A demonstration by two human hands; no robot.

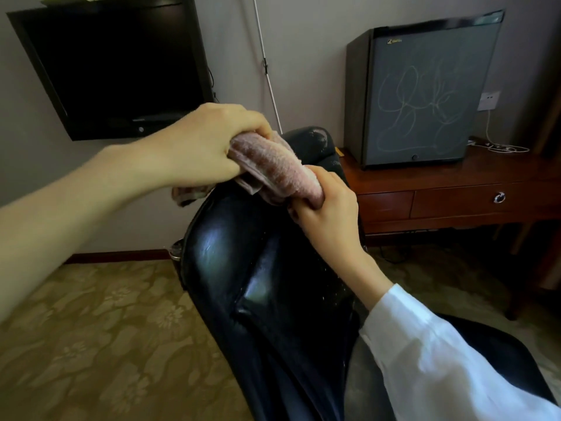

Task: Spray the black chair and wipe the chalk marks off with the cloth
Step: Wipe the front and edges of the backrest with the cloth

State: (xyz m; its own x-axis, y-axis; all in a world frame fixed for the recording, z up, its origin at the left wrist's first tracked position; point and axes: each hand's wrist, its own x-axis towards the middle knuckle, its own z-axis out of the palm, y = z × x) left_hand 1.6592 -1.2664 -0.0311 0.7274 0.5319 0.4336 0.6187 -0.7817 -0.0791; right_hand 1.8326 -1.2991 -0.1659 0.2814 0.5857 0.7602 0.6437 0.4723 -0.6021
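Left hand point(209, 147), right hand point(329, 208), one cloth point(273, 168)

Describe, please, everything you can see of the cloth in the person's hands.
The cloth is pinkish terry, bunched into a thick roll slanting down to the right. The left hand grips its upper end, the right hand its lower end. Loose folds hang below the left hand, near the top of the black chair; contact there is unclear.

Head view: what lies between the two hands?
A rolled pink terry cloth, the left hand gripping one end and the right hand the other, shown in the head view.
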